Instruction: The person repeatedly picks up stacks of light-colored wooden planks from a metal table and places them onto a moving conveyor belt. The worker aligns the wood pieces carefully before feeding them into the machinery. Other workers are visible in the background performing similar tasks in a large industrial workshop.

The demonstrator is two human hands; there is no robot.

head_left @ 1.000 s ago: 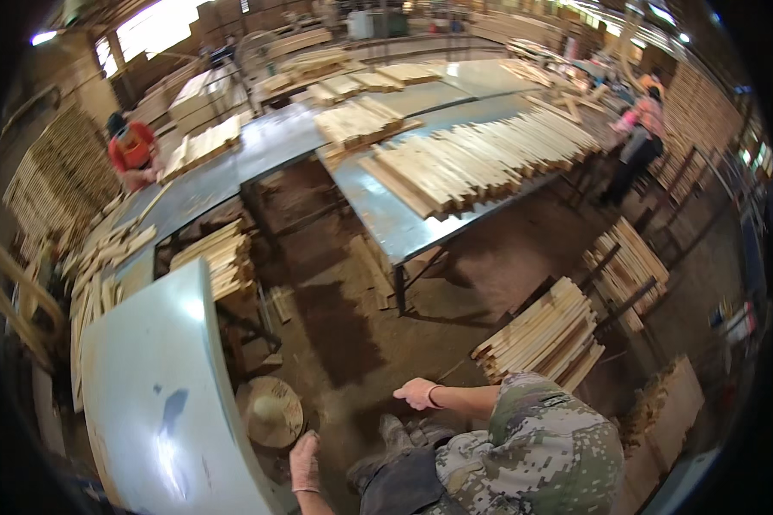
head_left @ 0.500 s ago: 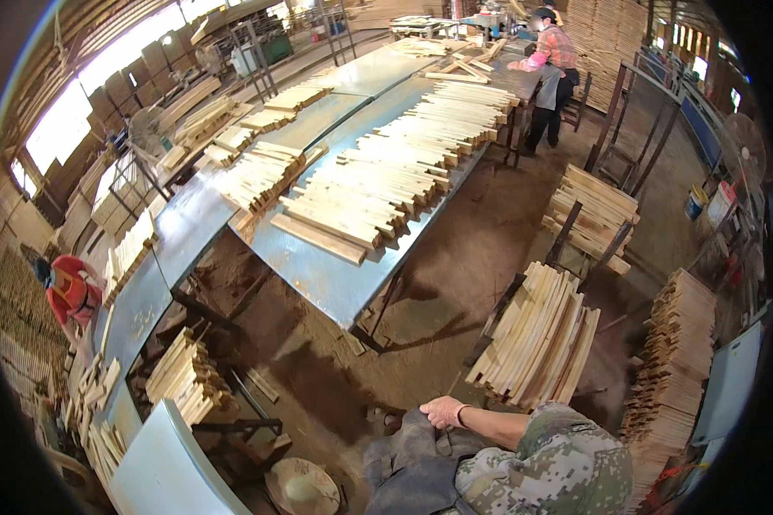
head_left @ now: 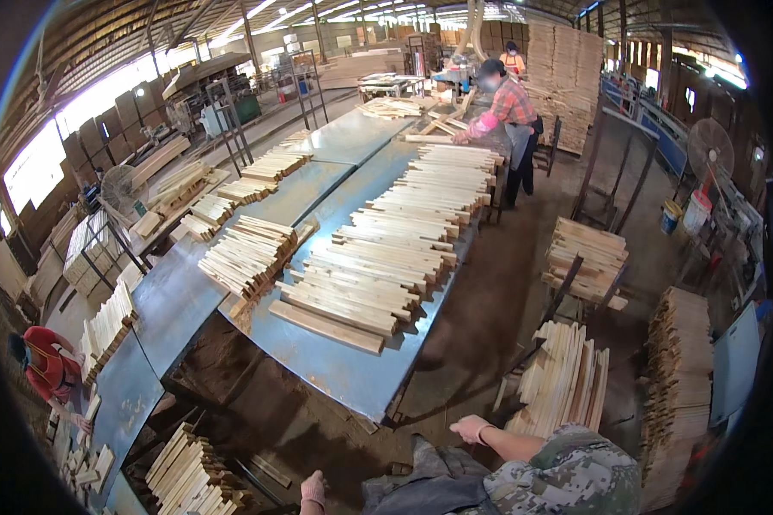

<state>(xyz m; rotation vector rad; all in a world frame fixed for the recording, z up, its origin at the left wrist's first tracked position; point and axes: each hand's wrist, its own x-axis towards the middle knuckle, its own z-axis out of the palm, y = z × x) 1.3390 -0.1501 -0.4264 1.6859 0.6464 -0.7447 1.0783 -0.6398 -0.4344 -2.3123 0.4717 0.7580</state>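
My right hand (head_left: 471,429) is held out in front of the camouflage sleeve, its fingers curled in, with nothing visible in them. It is apart from the dark cloth over my legs (head_left: 429,481) and closest to a stack of pale wood strips (head_left: 558,382) on its right. At the lower edge, my left hand (head_left: 313,489) is closed in a loose fist with the thumb up; no object shows in it. Ahead stands a long metal-topped table (head_left: 343,382), carrying a long row of wood strips (head_left: 378,249) laid side by side.
A co-worker in a checked shirt (head_left: 514,107) leans over the table's far end. Another in red (head_left: 47,365) handles short wood pieces at the left bench (head_left: 129,390). More strips are stacked at lower left (head_left: 189,472) and right (head_left: 674,386). A metal rack (head_left: 614,172) stands farther right.
My view has lifted and shifted. My right hand has come off the dark cloth, and my left hand has come into sight at the lower edge. The red-clothed co-worker's hands have moved.
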